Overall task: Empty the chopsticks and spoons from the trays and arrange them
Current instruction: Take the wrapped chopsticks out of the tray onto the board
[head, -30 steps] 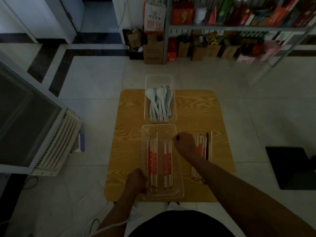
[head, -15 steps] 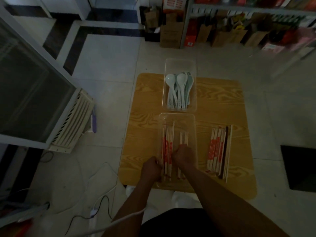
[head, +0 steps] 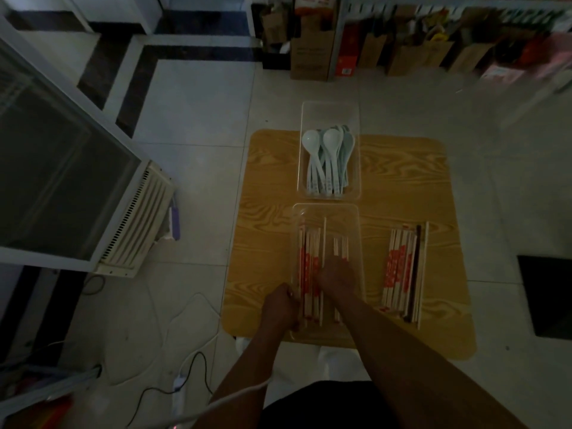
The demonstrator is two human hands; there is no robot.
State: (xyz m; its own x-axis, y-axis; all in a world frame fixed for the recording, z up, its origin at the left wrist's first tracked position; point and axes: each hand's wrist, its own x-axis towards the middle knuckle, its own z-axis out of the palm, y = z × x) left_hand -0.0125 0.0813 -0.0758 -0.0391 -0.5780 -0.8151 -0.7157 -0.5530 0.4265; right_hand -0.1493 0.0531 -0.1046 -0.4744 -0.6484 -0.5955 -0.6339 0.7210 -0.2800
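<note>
A clear near tray (head: pixel 325 209) on the wooden table (head: pixel 402 187) holds several wrapped chopsticks (head: pixel 309 252) with red print. My left hand (head: pixel 278 308) grips the tray's left wall near its front corner. My right hand (head: pixel 335 274) is down inside the tray, fingers curled on the chopsticks there; what exactly it holds is hidden under the hand. A second clear tray (head: pixel 329 109) farther away holds several pale spoons (head: pixel 329 159). A row of chopsticks (head: pixel 402 270) lies on the table to the right of the near tray.
A glass-fronted cabinet with a vented base (head: pixel 130 224) stands on the left. Cables and a power strip (head: pixel 179 385) lie on the tiled floor. Shelves with boxes and bags (head: pixel 402 41) line the back. A dark mat (head: pixel 544 295) is at the right.
My right hand came back from near the chopsticks row into the near tray and now rests on the chopsticks. The left hand keeps its grip on the tray. The camera tilted down.
</note>
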